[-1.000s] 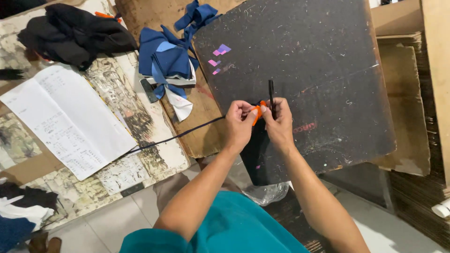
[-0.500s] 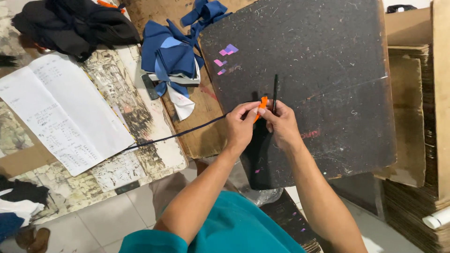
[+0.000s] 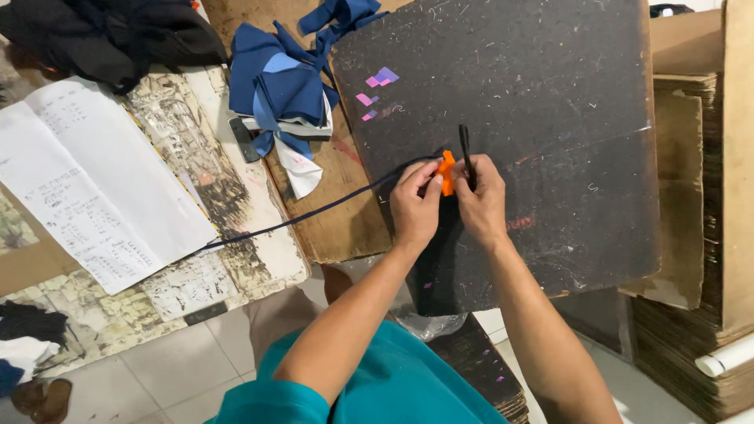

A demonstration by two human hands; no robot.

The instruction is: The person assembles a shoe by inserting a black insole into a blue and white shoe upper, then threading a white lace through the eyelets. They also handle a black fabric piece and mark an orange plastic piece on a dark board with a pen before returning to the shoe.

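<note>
Over the dark board [image 3: 550,118], we pinch a small orange piece [image 3: 446,173] with our left hand [image 3: 415,206] and right hand [image 3: 481,200], threading limp, light black cord [image 3: 314,210]; best gripped near its stiffer tip.

top: teal short-sleeved shirt [image 3: 393,385]; forearms: bare | wrists: no watch, no gloves

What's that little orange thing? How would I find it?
Look at the big dark board on the table. Near its lower left, the left hand and right hand meet, pinching a small orange piece between their fingertips. It is the only bright orange thing there, beside a thin black cord.
</note>
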